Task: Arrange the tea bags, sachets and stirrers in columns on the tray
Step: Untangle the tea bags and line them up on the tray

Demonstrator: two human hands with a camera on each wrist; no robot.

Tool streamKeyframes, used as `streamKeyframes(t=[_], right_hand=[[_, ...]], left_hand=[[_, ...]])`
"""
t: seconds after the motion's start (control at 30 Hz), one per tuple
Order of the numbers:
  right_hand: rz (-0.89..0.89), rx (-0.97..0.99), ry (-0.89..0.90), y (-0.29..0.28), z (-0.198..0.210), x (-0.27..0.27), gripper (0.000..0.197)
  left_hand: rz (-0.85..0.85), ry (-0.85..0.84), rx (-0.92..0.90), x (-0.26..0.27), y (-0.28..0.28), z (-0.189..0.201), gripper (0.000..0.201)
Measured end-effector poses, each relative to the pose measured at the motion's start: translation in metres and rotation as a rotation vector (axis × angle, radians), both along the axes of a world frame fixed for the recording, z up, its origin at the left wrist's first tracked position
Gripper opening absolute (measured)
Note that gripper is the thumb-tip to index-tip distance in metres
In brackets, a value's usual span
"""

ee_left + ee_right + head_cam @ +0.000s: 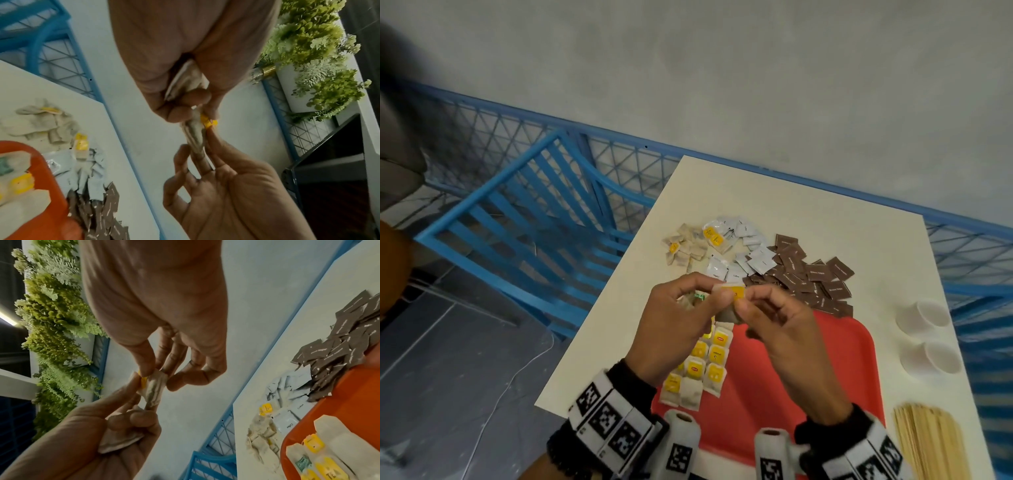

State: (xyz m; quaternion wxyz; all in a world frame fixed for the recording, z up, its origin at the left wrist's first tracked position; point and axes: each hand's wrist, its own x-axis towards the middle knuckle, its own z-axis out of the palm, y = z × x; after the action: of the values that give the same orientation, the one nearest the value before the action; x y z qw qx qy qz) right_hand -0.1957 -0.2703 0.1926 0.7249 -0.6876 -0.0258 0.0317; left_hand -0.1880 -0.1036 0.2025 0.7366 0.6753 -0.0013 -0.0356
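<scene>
Nearest, along the left side of the red plastic tray (835,370): paper tea bags with yellow tags (709,359), laid in columns. Above the tray, held between both hands: one beige tea bag with a yellow tag (729,301), pinched by left hand (678,325) fingers (197,97) and right hand (787,335) fingers (144,360). Beyond, on the cream counter (756,192): loose beige tea bags (685,248), white square sachets (750,253), brown square sachets (808,277). At right: pale wooden stirrers (928,442).
</scene>
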Motion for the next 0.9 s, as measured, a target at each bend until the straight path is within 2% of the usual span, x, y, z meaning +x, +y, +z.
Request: streamKeyframes(t=[0.1, 0.2, 0.3, 0.5, 0.6, 0.77, 0.87, 0.9], right_hand=[[0.009, -0.127, -0.074, -0.004, 0.002, 0.0, 0.016], [0.056, -0.247, -0.121, -0.007, 0.003, 0.0, 0.004], [0.042, -0.236, -0.113, -0.006, 0.004, -0.001, 0.011], [0.034, -0.183, -0.101, 0.0, -0.003, -0.006, 0.007], [0.116, -0.237, 0.018, -0.003, -0.026, -0.008, 0.007], [0.14, -0.542, 0.308, -0.018, -0.116, -0.025, 0.009], [0.169, -0.511, 0.552, -0.018, -0.153, -0.044, 0.015], [0.191, -0.521, 0.589, -0.016, -0.16, -0.048, 0.018]], left_hand=[[0.032, -0.061, 0.105, 0.003, 0.002, 0.005, 0.011], [0.022, -0.098, 0.15, 0.006, 0.007, 0.008, 0.01], [-0.033, -0.093, 0.138, 0.007, 0.008, 0.012, 0.007], [-0.104, 0.004, 0.112, 0.002, 0.012, -0.005, 0.01], [-0.128, 0.045, 0.225, -0.002, 0.018, -0.035, 0.008], [-0.165, 0.082, 0.664, -0.024, 0.041, -0.11, 0.006], [-0.228, 0.102, 0.796, -0.045, 0.045, -0.151, 0.004], [-0.257, 0.091, 0.831, -0.049, 0.044, -0.161, 0.009]])
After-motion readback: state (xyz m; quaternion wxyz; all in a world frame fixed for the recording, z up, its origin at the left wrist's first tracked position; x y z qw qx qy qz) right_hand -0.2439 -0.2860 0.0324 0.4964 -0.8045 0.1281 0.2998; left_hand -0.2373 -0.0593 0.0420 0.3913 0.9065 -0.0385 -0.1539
